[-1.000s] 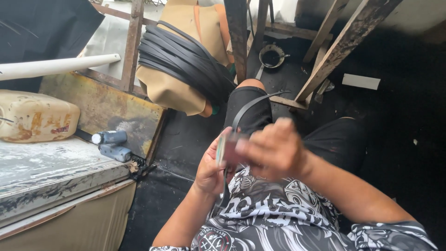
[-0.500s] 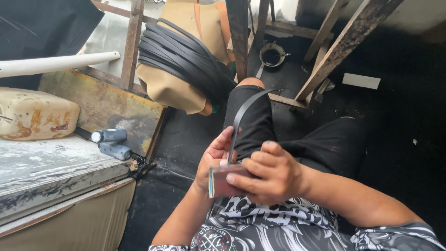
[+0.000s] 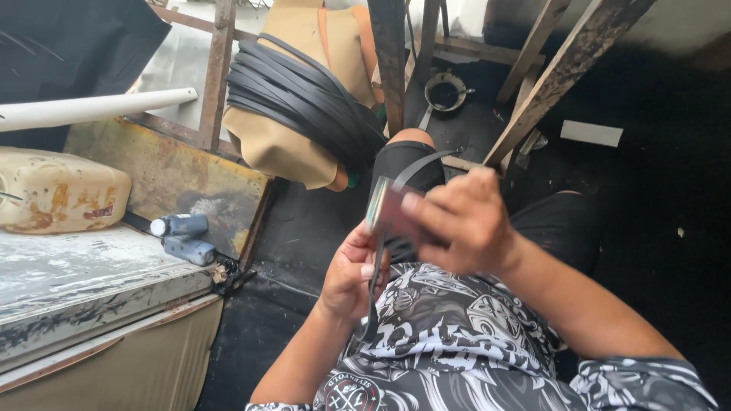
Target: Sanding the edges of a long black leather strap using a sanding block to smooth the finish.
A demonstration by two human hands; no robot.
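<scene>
My right hand [image 3: 463,221] grips a small flat reddish-brown block with a pale edge [image 3: 383,207] and holds it against a thin black strap [image 3: 422,164]. The strap arches up over my knee and hangs down past my left hand [image 3: 352,274], whose fingers pinch its lower part [image 3: 373,285]. Both hands are in front of my chest, above my patterned black-and-white shirt. Part of the block is hidden by my right fingers.
A bundle of black straps [image 3: 304,99] lies over tan sheet material [image 3: 274,148] ahead. At left stand a worn bench top [image 3: 84,281], a dirty cream jerrycan [image 3: 53,190], a white pipe [image 3: 99,106] and a grey-blue tool [image 3: 183,236]. Wooden legs [image 3: 563,72] rise at right.
My right hand has lifted the block from low near my lap up along the strap, turning it edge-on. My left hand has stayed on the strap's lower part.
</scene>
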